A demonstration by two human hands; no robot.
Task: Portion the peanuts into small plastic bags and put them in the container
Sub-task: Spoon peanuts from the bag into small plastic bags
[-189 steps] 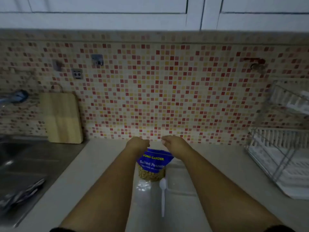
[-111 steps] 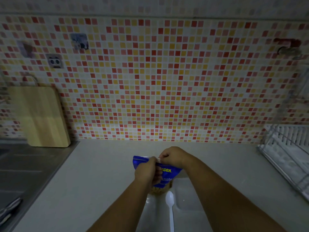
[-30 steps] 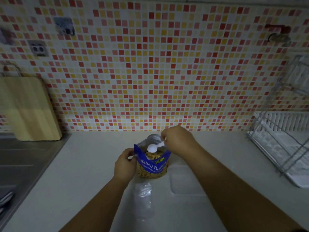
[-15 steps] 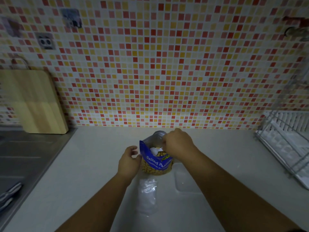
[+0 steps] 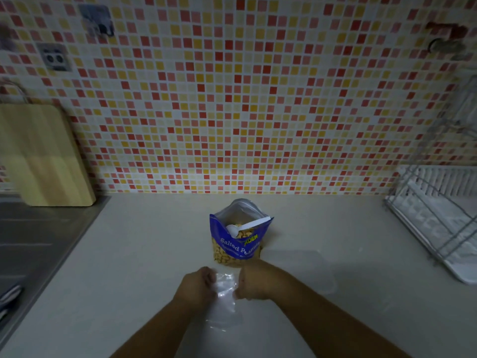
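Head view, dim light. Both hands are low on the bench [image 5: 124, 257], close together but apart. The left hand [image 5: 197, 284] pinches the left edge of the small plastic bag [image 5: 225, 289], and the right hand [image 5: 255, 280] pinches the right edge. They look to be spreading its mouth, though how far it is open can't be told. The bag lies flat, its long axis running from the hands back toward the person, mouth end away.

The peanut pouch [image 5: 238, 244] stands upright straight ahead of the hands, just beyond the bag's mouth, its top open and peanuts [image 5: 244, 232] visible inside. The spoon [image 5: 247, 226] sits in the pouch, bowl down-left and handle angled up and out to the right. The right hand is therefore likely the nearer one for taking it.

The clear container [image 5: 307, 270] is faint. It sits on the bench right of the pouch, just beyond the right forearm, again the right hand's side. No filled bags are seen, so portioning is judged barely started.

Cutting board [image 5: 44, 156] and sink [image 5: 38, 241] are far left, dish rack [image 5: 436, 215] far right, all well apart.
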